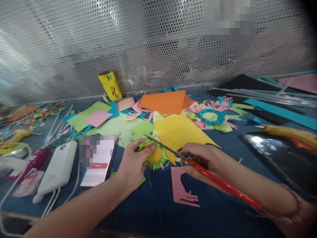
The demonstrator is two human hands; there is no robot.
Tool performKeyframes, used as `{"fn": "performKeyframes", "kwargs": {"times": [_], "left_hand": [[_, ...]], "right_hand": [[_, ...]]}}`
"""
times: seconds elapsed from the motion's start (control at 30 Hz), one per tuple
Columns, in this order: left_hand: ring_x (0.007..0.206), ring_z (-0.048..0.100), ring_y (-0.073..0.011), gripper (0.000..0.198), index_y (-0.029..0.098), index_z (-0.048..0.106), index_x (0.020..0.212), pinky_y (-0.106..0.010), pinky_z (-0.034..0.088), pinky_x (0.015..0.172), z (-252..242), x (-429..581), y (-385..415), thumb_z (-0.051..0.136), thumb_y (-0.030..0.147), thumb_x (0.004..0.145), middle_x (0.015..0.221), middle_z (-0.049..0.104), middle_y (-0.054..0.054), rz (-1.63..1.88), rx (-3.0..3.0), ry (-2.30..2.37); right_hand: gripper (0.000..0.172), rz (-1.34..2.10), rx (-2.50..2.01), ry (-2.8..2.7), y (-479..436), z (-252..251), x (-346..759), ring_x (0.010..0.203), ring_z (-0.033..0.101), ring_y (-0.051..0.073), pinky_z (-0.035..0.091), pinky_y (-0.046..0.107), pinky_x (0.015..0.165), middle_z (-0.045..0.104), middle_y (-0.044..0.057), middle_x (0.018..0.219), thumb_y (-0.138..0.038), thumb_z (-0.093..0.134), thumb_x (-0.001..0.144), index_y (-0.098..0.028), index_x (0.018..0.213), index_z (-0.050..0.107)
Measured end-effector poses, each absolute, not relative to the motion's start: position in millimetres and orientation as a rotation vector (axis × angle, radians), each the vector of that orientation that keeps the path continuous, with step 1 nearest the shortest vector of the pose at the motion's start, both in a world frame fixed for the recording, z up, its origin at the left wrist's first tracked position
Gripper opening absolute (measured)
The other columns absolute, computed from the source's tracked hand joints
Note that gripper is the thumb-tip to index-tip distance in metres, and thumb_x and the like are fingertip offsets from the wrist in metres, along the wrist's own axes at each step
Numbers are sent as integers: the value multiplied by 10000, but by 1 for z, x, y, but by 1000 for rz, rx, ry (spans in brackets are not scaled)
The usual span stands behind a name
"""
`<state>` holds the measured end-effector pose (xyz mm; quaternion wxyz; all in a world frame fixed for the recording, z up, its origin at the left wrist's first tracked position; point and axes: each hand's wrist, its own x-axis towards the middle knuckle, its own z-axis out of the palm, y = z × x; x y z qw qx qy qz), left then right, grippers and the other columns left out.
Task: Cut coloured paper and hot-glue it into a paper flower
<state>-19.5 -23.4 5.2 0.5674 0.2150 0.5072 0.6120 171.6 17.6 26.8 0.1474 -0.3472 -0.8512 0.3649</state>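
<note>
Red-handled scissors (198, 167), green-fringed yellow paper flower (155, 157) — pink cutout (182, 190), orange sheet (167, 100)

I see a dark blue table (158, 205) strewn with paper. At the near left lie a white power bank (58, 167) and a phone (97, 160). A pink cutout (182, 186) lies near centre, with a yellow sheet (180, 130) beyond it and an orange sheet (165, 100) farther back. A dark tablet (277, 155) lies at the right, and a yellow roll (110, 86) stands at the far edge.

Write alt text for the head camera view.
The left hand pinches a green and yellow paper flower while the right hand holds red-handled scissors close to it. Coloured paper scraps cover the blue table.
</note>
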Motion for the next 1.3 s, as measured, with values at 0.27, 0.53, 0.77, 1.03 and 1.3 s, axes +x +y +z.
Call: {"fn": "performKeyframes", "kwargs": {"times": [0.27, 0.53, 0.77, 1.03, 1.3], "left_hand": [[537, 582, -106, 227, 153, 592, 728, -203, 484, 442, 5, -21, -24, 745, 176, 561, 621, 608, 24, 1395, 500, 1157], [540, 587, -125, 265, 151, 623, 828, -227, 482, 433, 9, -25, -20, 721, 205, 588, 662, 616, -1, 1325, 559, 1132], [550, 565, -91, 243, 148, 632, 792, -163, 383, 376, 0, -26, -16, 720, 219, 578, 698, 605, -3, 1352, 701, 1180], [552, 545, -78, 308, 145, 628, 816, -160, 365, 391, -12, -32, -19, 742, 241, 546, 721, 595, -3, 1394, 847, 1261], [584, 564, -78, 308, 159, 631, 811, -155, 405, 444, -15, -34, -17, 756, 241, 542, 704, 610, 8, 1513, 1021, 1283]], "right_hand": [[217, 964, -1021, -2456, 20, 23, 172, 501, 453, 73, 328, 191, 450, 581, -2, 693, -403, 498, 800, -191, 806, 542], [285, 202, -1226, -2392, 59, -3, 190, 873, 579, 227, 459, 323, 746, 597, 116, 990, -366, 512, 774, -166, 971, 559], [437, -219, -1494, -2571, 69, -17, 218, 978, 530, 300, 422, 410, 810, 563, 162, 1078, -231, 434, 767, -110, 1183, 495], [489, 42, -1372, -2710, 62, -7, 212, 962, 529, 272, 407, 344, 798, 581, 159, 1061, -96, 480, 652, -122, 1137, 541], [311, 706, -1049, -2513, 55, 21, 193, 954, 536, 207, 443, 317, 806, 570, 98, 1069, -179, 522, 705, -177, 1004, 609]]}}
